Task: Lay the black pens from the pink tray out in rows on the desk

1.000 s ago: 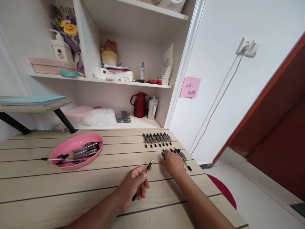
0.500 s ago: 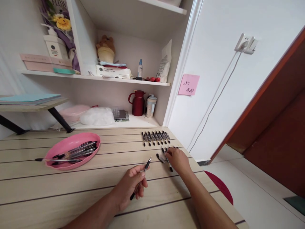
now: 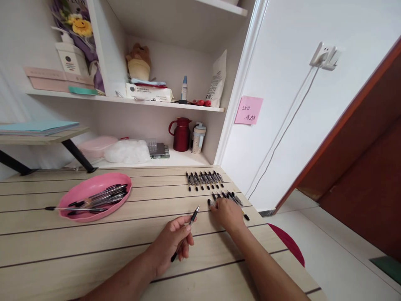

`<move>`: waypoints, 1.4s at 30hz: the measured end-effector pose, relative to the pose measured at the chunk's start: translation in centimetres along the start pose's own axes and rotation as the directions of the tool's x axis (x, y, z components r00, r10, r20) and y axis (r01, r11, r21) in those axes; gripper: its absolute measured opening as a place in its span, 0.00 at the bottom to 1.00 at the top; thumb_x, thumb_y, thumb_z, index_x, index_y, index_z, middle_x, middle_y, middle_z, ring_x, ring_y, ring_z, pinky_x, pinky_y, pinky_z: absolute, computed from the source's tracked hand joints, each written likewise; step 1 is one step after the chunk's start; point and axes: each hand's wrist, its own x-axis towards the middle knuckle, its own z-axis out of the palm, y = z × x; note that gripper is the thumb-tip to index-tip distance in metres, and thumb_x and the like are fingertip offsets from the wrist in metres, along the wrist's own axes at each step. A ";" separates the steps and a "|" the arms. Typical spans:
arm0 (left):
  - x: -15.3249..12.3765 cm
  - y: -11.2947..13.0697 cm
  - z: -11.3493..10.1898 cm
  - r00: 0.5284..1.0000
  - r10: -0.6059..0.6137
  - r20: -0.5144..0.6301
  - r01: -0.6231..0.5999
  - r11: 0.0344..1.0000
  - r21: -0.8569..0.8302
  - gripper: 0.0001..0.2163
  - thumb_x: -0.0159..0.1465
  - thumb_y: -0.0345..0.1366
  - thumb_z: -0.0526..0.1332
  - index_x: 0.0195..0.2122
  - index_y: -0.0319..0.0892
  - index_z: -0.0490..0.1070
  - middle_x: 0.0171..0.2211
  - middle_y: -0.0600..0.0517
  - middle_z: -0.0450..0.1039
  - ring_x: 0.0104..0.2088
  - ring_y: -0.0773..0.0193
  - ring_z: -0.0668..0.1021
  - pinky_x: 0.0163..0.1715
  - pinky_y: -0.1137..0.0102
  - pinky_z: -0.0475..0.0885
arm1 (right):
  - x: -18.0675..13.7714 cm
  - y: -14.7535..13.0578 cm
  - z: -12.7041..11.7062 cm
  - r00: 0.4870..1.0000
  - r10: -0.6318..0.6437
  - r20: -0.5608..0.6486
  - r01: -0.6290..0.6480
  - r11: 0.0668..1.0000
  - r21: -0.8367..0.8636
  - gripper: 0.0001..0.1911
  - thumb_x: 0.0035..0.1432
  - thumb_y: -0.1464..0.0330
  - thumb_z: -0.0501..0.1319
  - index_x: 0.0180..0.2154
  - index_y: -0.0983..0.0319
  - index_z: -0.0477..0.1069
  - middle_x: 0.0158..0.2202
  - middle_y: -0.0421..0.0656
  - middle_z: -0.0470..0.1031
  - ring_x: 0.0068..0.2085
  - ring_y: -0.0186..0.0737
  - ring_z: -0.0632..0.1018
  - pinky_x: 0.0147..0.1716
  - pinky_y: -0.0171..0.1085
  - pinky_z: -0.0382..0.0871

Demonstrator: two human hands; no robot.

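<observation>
From where I'm standing: widest free lane is bare tabletop (image 3: 158, 198) mid-frame, between pink tray (image 3: 79, 189) at left and pen row (image 3: 205, 181) right of centre. Hand could pass there, back toward shelf unit (image 3: 184, 159). Left side: tray rim blocks, plus overhanging pen (image 3: 52, 208) past its left edge. Riser leg (image 3: 78, 155) stands behind tray. Lower centre: left hand (image 3: 177, 240) and held pen (image 3: 194, 214) in the way; gap between forearms open. Right of centre: right hand (image 3: 230, 214) covers part of lower pens (image 3: 234, 198); only narrow strip between these and pen row.
</observation>
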 end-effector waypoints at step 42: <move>0.5 -0.5 0.4 0.997 0.051 -0.052 -0.051 0.999 -0.010 0.14 0.57 0.42 0.54 0.41 0.42 0.61 0.21 0.58 0.64 0.12 0.77 0.65 0.10 0.80 0.52 | -2.1 -4.0 0.3 0.929 -0.353 0.115 -0.167 -0.120 0.979 0.16 0.45 0.57 0.61 0.26 0.65 0.67 0.17 0.38 0.68 0.19 0.27 0.65 0.19 0.29 0.50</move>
